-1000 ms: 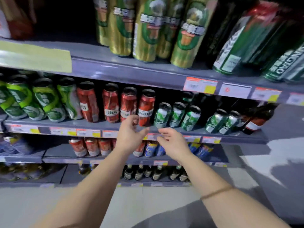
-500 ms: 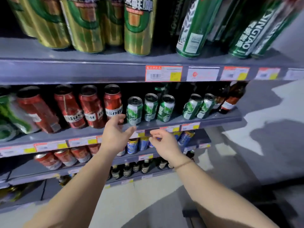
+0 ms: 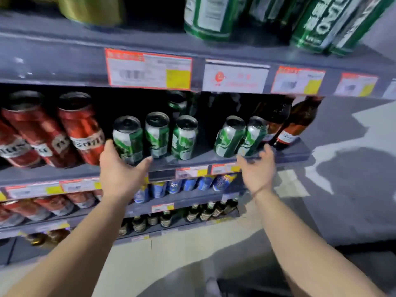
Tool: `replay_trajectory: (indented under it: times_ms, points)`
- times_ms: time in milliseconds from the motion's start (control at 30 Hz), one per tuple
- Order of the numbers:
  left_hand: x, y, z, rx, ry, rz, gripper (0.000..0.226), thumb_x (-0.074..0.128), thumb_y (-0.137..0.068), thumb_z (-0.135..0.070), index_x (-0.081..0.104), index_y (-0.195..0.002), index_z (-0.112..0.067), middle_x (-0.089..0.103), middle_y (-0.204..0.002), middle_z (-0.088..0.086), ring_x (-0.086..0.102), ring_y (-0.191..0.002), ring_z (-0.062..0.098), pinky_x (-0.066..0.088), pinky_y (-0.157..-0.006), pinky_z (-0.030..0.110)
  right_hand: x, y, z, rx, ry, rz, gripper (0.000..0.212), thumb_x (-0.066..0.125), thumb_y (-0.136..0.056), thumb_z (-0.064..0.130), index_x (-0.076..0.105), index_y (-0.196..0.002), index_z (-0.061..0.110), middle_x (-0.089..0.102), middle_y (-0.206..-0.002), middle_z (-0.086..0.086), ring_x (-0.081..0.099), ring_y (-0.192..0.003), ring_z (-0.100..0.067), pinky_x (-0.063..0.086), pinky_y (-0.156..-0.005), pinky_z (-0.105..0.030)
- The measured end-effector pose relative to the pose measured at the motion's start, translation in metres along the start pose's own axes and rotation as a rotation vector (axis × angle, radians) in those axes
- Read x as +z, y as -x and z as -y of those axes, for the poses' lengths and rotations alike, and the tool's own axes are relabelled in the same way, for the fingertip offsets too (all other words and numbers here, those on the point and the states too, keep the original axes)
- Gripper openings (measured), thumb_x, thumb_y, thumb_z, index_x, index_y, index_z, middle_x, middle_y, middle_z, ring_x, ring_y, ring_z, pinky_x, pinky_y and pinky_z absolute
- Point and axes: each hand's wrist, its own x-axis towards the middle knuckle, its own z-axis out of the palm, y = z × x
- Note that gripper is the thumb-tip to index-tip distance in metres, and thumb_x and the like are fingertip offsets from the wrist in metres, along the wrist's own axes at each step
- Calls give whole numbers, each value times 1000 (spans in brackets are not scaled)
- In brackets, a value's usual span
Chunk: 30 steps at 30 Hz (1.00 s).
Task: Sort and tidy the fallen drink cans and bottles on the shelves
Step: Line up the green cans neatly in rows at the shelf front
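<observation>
Since half a second ago both hands have moved up to the middle shelf [image 3: 192, 161] and apart. The left hand [image 3: 120, 168] now cups the leftmost green can [image 3: 128, 139], fingers spread around its base, not yet closed. The right hand [image 3: 257, 166] hovers open, fingers loosely spread, just beside the pair of tilted green cans [image 3: 240, 137] further right on that shelf. Red cans [image 3: 79, 127] lean left of the leftmost green can; brown bottles [image 3: 295, 125] stand at the shelf's right end.
</observation>
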Motion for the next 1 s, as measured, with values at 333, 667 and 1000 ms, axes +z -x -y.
replay_trajectory:
  times_ms: [333,667,1000]
  points:
    - [17,-13,-9,-96,-160,-109,53,77,-79,-34,49,-116,-10,64,-112,10,60,-100,28,42,-78,33,19,-52,-6,-105,286,48,98,80,-60,59,37,-137,15,50,-132,-8,48,-124,-27,35,-106,-54]
    - [13,-13,-9,-91,-129,-83,63,77,-79,-37,45,-128,-13,56,-103,-5,52,-92,17,40,-80,30,72,-46,28,-181,228,169,84,80,-68,49,39,-130,10,49,-131,-9,53,-118,-31,43,-99,-43]
    - [5,-12,-13,-76,-125,-58,81,79,-76,-40,36,-139,-11,44,-108,-7,44,-97,15,38,-82,30,74,-24,24,-309,13,180,25,72,-82,19,57,-101,14,58,-91,6,56,-80,-12,46,-75,-24]
